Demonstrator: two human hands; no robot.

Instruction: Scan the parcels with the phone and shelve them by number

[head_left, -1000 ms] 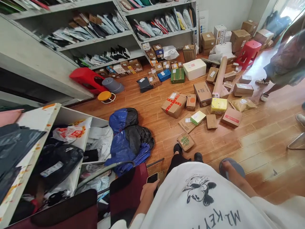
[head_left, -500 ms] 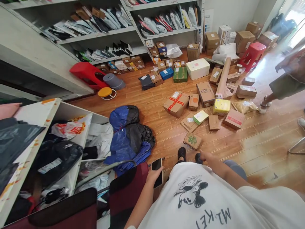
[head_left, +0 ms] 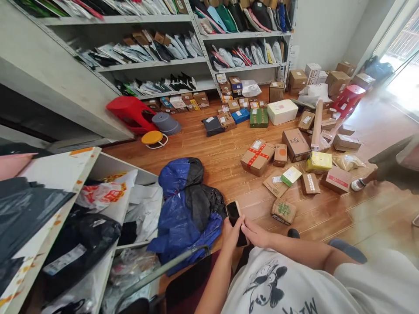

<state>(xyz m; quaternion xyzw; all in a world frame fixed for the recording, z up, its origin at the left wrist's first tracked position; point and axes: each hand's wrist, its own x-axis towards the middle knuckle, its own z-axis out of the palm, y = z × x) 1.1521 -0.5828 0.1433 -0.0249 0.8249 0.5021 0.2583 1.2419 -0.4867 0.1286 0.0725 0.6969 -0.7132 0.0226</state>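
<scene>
While you look down over the wooden floor (head_left: 219, 150), white metal shelving (head_left: 147, 18) fills the back wall, packed with upright parcels. White cabinet (head_left: 60, 172) at your lower left, stuffed with bagged items, dark bag lying on its top. Blue-and-black sack (head_left: 176, 213) slumps on the floor right beside it. At far right, another person's leg (head_left: 369, 174) shows, blurry, foot near the parcels. Your white shirt (head_left: 288, 283) with a cartoon print takes up the bottom edge; grey chair armrest (head_left: 166, 267) to the left of it.

Red stool (head_left: 126, 111) near the left wall, second red stool (head_left: 349, 98) at back right. Cartons spread across the floor ahead of you: white box (head_left: 283, 112) at the back, red-taped carton (head_left: 253, 161) mid-floor, yellow package (head_left: 319, 161) to its right, green-printed box (head_left: 284, 211) closest to your feet. Yellow round stool (head_left: 152, 138) just in front of the left red one.

Your left hand (head_left: 231, 232) is curled around the phone (head_left: 233, 213), which sits in front of your waist, dark screen up, tilted. Your right hand (head_left: 257, 233) meets it at the phone's right side, fingers together; can't tell if it grips.
</scene>
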